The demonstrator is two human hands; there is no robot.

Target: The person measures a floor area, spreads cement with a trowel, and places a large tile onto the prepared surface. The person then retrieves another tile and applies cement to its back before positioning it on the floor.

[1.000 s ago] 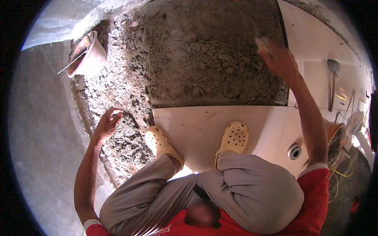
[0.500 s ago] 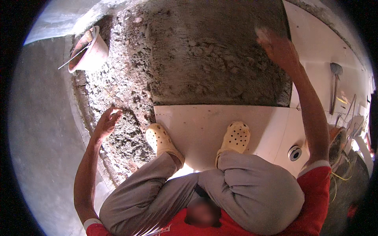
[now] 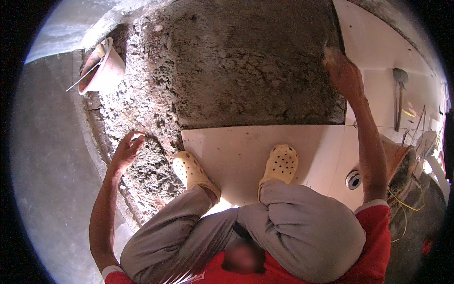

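Observation:
Off to the left, my left hand (image 3: 126, 150) hangs above rough, crumbly mortar (image 3: 156, 158). Its fingers are loosely curved and apart, with nothing visible in them. My right hand (image 3: 344, 73) reaches over the right edge of a dark, damp mortar bed (image 3: 255, 66), beside the pale tiles (image 3: 373, 52). Motion smears its fingertips, so what they hold, if anything, cannot be made out. Small lumps and a wavy texture mark the middle of the bed, while its far part looks smoother.
Yellow clogs (image 3: 282, 163) on my feet stand at the near tile's (image 3: 227, 151) edge. A bucket (image 3: 109, 68) with a stick-like tool leans at far left. Rightward are a long-handled hammer-like tool (image 3: 400, 97), a round drain fitting (image 3: 353, 180) and an orange-brown container (image 3: 397, 163).
My right hand has come nearer and slightly right along the bed's edge. The left hand stays almost in place. The whole view has shifted a little.

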